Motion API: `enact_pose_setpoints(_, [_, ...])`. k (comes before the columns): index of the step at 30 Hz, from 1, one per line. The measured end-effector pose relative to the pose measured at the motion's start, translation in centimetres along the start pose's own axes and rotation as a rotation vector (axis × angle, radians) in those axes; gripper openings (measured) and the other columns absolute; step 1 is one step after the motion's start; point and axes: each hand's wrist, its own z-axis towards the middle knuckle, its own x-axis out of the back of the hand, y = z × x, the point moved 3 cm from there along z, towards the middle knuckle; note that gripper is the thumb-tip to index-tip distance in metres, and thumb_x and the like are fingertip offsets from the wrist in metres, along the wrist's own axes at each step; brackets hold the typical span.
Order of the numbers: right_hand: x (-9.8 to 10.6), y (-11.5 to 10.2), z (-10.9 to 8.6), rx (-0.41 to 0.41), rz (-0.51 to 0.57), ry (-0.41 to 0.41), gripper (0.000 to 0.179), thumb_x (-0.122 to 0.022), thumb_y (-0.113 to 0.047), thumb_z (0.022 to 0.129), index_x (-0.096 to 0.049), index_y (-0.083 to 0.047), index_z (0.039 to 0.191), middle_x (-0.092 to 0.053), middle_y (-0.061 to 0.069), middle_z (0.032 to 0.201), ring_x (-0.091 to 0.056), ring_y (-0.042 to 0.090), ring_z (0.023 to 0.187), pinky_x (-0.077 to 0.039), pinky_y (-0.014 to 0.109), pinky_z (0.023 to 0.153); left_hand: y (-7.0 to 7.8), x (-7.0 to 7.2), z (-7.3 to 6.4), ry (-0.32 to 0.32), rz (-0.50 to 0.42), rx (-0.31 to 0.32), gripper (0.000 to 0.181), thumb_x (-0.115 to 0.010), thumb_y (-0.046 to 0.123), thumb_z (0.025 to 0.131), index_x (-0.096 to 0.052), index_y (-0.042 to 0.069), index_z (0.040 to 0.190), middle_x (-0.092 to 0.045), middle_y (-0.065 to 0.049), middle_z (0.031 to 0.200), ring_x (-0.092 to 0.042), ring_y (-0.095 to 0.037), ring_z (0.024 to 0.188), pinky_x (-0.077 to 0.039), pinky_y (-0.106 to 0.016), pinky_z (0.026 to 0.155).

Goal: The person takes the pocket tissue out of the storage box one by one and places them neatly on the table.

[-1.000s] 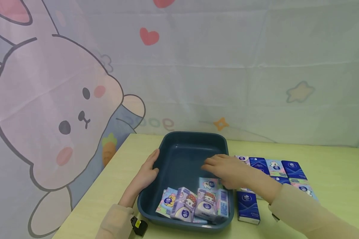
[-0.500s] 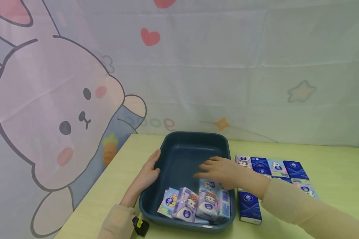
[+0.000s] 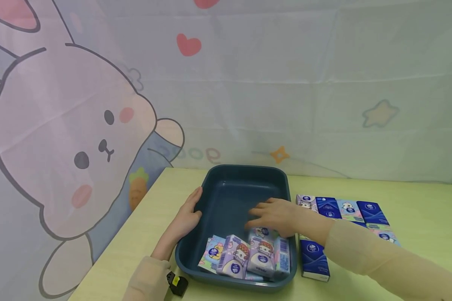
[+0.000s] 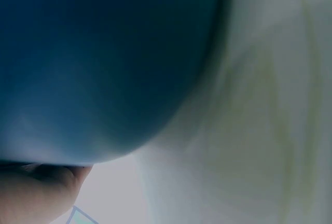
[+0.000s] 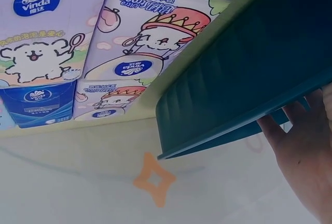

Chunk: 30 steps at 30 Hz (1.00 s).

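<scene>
Resting along the left edge of a dark teal, deep, rectangular tray with rounded corners (image 3: 229,205), the left hand (image 3: 185,219) has its fingers nearly straight against the outer wall, and its thumb stands a little apart, near the rim. The right hand (image 3: 276,217) reaches over the right rim of the tray; its fingers are spread moderately wide and bent slightly. Just below it is a light-blue printed tissue packet with a white puppy (image 3: 261,232), partly covered by this hand, and I cannot tell if the fingers touch it.

At the near end of the tray are two lilac tissue packets with a red-crowned character (image 3: 233,257), side by side. To their left is a pastel packet with a yellow duck (image 3: 212,253), and to their right a light-blue packet with a barcode (image 3: 282,255), close to the wall.

Outside, to the right of the tray, more tissue packets lie in rows on the pale yellow-green table (image 3: 425,221); the nearest is a dark blue packet (image 3: 314,260). A small black object with a yellow mark (image 3: 177,285) is beside the left cuff. Behind the table hangs a pale cloth with a large printed rabbit (image 3: 305,88).
</scene>
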Motion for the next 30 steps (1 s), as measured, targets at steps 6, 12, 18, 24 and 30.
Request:
enact_pose_setpoints(6, [-0.1, 0.3, 0.1, -0.045, 0.087, -0.034, 0.068, -0.074, -0.008, 0.076, -0.049, -0.040, 0.131, -0.052, -0.003, 0.140, -0.053, 0.021, 0.125, -0.048, 0.044, 0.100, 0.0, 0.0, 0.0, 0.001, 0.002, 0.002, 0.068, -0.037, -0.009, 0.087, -0.018, -0.002, 0.152, -0.012, -0.019, 0.161, -0.009, -0.039, 0.149, -0.012, -0.057, 0.119])
enact_pose_setpoints(12, [-0.4, 0.7, 0.0, -0.128, 0.202, -0.067, 0.071, -0.075, -0.006, 0.074, -0.048, -0.036, 0.133, -0.050, -0.003, 0.141, -0.051, 0.022, 0.126, -0.046, 0.045, 0.101, -0.1, 0.0, 0.0, 0.002, -0.004, 0.003, 0.068, -0.037, -0.009, 0.087, -0.018, -0.002, 0.152, -0.013, -0.019, 0.161, -0.009, -0.039, 0.149, -0.012, -0.057, 0.118])
enact_pose_setpoints(18, [-0.9, 1.2, -0.1, -0.200, 0.282, -0.065, 0.072, -0.075, -0.009, 0.073, -0.045, -0.024, 0.137, -0.049, -0.001, 0.142, -0.048, 0.022, 0.130, -0.042, 0.045, 0.106, -0.1, 0.0, 0.0, 0.005, 0.001, 0.001, 0.067, -0.037, -0.009, 0.087, -0.019, -0.002, 0.151, -0.013, -0.019, 0.161, -0.010, -0.039, 0.149, -0.012, -0.057, 0.118])
enact_pose_setpoints(24, [-1.1, 1.6, -0.2, -0.225, 0.322, -0.024, 0.070, -0.075, -0.012, 0.073, -0.045, -0.019, 0.136, -0.051, 0.001, 0.138, -0.049, 0.022, 0.128, -0.041, 0.046, 0.107, 0.0, 0.0, -0.1, 0.005, -0.002, 0.002, 0.068, -0.037, -0.008, 0.087, -0.019, -0.002, 0.151, -0.013, -0.019, 0.161, -0.009, -0.039, 0.149, -0.012, -0.057, 0.119])
enact_pose_setpoints(30, [-1.2, 1.8, -0.5, -0.246, 0.374, 0.035, 0.075, -0.082, -0.028, 0.069, -0.047, -0.017, 0.134, -0.053, 0.002, 0.134, -0.052, 0.021, 0.123, -0.044, 0.046, 0.103, 0.0, 0.0, -0.1, 0.006, 0.008, 0.005, 0.068, -0.037, -0.008, 0.087, -0.019, -0.002, 0.151, -0.013, -0.019, 0.161, -0.009, -0.038, 0.149, -0.011, -0.056, 0.119])
